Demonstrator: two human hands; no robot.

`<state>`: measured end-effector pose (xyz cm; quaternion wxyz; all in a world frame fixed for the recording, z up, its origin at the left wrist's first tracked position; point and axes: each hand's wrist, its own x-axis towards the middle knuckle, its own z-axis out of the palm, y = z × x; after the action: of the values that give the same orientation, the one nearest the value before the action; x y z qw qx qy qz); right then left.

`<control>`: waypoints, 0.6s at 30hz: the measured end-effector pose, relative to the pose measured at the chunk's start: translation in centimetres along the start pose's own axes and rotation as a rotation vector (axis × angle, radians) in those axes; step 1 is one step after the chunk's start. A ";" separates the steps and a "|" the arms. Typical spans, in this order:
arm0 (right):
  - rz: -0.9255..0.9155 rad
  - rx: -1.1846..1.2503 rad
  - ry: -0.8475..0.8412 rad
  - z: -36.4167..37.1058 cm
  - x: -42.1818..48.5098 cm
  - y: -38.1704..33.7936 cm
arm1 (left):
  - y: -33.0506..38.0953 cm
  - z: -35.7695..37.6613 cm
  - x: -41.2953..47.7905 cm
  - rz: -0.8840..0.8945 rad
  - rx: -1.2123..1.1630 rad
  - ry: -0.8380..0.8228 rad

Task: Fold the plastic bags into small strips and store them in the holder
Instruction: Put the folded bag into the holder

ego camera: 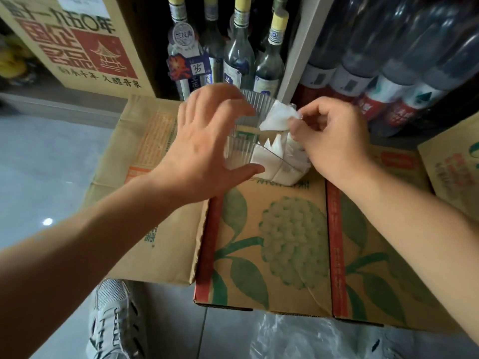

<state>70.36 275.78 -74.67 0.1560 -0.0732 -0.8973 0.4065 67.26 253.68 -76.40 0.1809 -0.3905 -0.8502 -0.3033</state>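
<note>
Far left: grey tiled floor (pixel 51 164), open room along the left edge of the flattened brown cardboard sheet (pixel 155 141). A grey mesh shoe (pixel 114 314) is seen below the sheet's near edge. Left hand (pixel 204 151): released, fingers spread and arched over the clear ribbed plastic holder (pixel 255 106), thumb by its near wall; contact cannot be told. Behind the holder, close to its far rim, stands a row of clear glass bottles (pixel 238 55). The holder is placed on the cardboard box printed with green fruit (pixel 285 242), at its far edge, with broad bare cardboard toward the viewer. Inside the holder's right part, folded white bag packets (pixel 267 161) are stood upright, pointed corners up. Above the right rim, a folded white plastic bag (pixel 278 117) is held tilted, long axis from lower left to upper right. It is pinched at its right end by the right hand (pixel 334 141), fingers curled. Far right: dark plastic bottles (pixel 388 73), tightly packed. Bottom edge: loose transparent plastic bag (pixel 298 335) on the floor.
</note>
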 end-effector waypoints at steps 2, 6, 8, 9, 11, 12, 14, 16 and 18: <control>0.089 0.101 -0.020 0.1 0.4 0.0 | -0.3 -0.9 1.8 0.212 0.104 -0.123; 0.192 0.219 -0.057 -0.2 0.7 -0.3 | -0.8 -0.6 4.7 0.351 0.222 -0.422; 0.227 0.273 -0.072 -0.4 0.8 -0.1 | -0.8 -0.4 5.3 0.348 0.270 -0.514; 0.240 0.293 -0.076 -0.5 0.8 0.1 | -0.8 -0.3 5.5 0.353 0.287 -0.532; 0.244 0.296 -0.072 -0.5 0.8 0.6 | -0.7 -0.2 5.8 0.377 0.320 -0.536; 0.241 0.289 -0.072 -0.5 0.8 0.7 | -0.6 -0.2 5.9 0.388 0.340 -0.539; 0.236 0.296 -0.079 -0.4 0.7 0.8 | -0.6 0.0 6.1 0.396 0.394 -0.568; 0.232 0.305 -0.087 -0.4 0.5 0.8 | -0.5 0.1 6.0 0.382 0.418 -0.583; 0.195 0.274 -0.089 -0.4 0.5 0.8 | -0.7 0.2 5.8 0.349 0.357 -0.541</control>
<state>70.02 276.71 -74.87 0.0845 -0.1199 -0.8282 0.5409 63.09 256.67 -73.70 0.0636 -0.5581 -0.8274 -0.0005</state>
